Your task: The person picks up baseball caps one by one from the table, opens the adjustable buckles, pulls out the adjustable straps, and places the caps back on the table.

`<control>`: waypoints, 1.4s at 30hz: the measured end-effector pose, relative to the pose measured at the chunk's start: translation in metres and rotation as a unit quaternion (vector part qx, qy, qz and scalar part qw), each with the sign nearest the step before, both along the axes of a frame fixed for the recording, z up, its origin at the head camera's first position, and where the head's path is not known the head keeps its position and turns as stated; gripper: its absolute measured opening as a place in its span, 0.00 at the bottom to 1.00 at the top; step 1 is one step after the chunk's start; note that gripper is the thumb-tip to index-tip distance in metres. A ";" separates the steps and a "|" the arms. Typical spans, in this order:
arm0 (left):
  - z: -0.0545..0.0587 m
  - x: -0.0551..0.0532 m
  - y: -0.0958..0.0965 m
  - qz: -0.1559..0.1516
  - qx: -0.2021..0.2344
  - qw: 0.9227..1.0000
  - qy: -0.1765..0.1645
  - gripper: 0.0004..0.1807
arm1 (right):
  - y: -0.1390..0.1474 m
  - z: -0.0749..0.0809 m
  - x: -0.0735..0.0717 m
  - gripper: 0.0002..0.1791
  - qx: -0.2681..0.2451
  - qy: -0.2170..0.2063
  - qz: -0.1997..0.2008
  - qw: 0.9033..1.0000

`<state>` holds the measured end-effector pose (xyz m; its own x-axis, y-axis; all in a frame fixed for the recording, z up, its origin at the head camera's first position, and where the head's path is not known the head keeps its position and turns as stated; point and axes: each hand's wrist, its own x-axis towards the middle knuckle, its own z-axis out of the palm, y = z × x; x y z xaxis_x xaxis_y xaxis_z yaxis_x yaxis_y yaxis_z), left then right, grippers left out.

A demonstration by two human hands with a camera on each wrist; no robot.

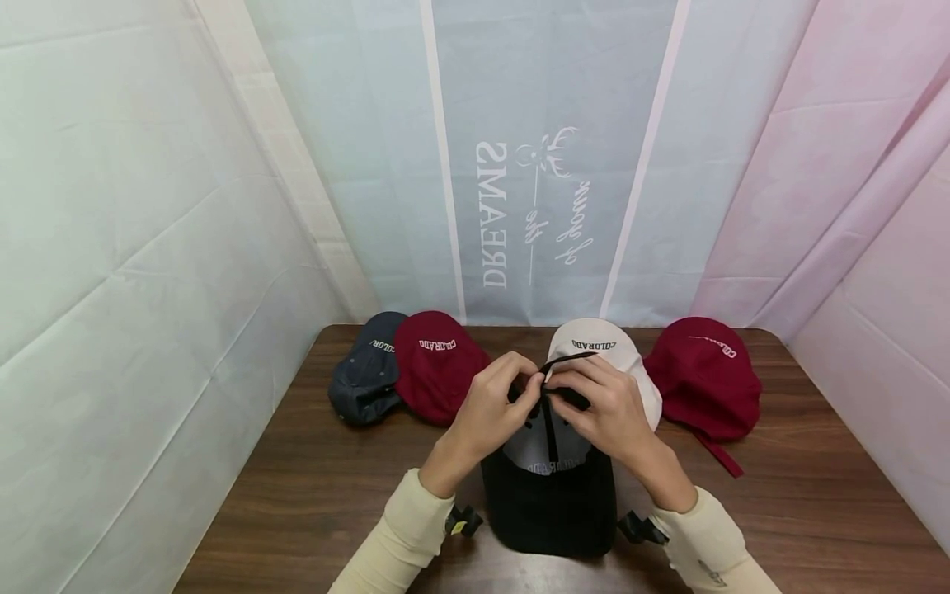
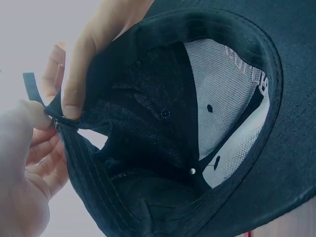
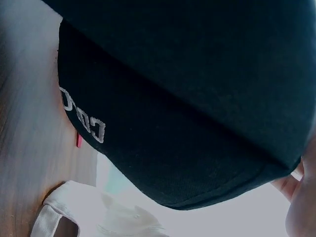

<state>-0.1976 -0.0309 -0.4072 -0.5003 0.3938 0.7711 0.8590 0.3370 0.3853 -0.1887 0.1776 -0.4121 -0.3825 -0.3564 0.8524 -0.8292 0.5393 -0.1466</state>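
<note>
A black baseball cap (image 1: 549, 516) is held with its brim toward me and its hollow inside facing up. My left hand (image 1: 500, 400) pinches the back strap at the cap's rear edge, thumb against fingers. From the other side, my right hand (image 1: 604, 404) pinches the same spot. The loose end of the black strap (image 1: 575, 358) sticks out over the right fingers; in the left wrist view the strap end (image 2: 30, 86) rises beside the thumb. That view also shows the pale mesh lining (image 2: 212, 98). In the right wrist view, white embroidered letters (image 3: 81, 117) mark the front.
Behind the hands, a navy cap (image 1: 365, 375) and a red cap (image 1: 436, 371) overlap at the left. A white cap (image 1: 631, 359) lies behind my right hand, and another red cap (image 1: 705, 384) with a trailing strap is farther right. Printed curtains surround the wooden table (image 1: 816, 511).
</note>
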 end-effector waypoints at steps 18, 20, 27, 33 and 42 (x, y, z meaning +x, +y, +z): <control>0.003 -0.001 0.001 -0.002 0.001 1.000 -0.001 0.02 | -0.001 0.002 -0.003 0.13 -0.014 0.038 0.025 0.999; 0.002 -0.001 0.001 -0.003 0.002 1.000 0.000 0.03 | 0.000 0.002 -0.002 0.13 -0.014 0.038 0.025 0.999; 0.002 -0.001 0.002 -0.007 0.009 1.000 -0.014 0.03 | 0.000 0.001 -0.003 0.08 -0.014 0.045 0.026 0.999; 0.000 -0.002 0.002 -0.008 0.014 1.000 -0.023 0.04 | 0.000 0.001 -0.002 0.07 -0.012 0.052 0.028 0.998; -0.001 -0.003 0.003 -0.009 0.025 0.999 -0.025 0.03 | 0.000 0.001 -0.002 0.01 -0.016 0.058 0.035 0.998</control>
<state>-0.2001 -0.0281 -0.4084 -0.5320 0.3649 0.7641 0.8440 0.3009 0.4440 -0.1905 0.1776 -0.4107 -0.2559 -0.3499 0.9012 -0.8772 0.4758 -0.0643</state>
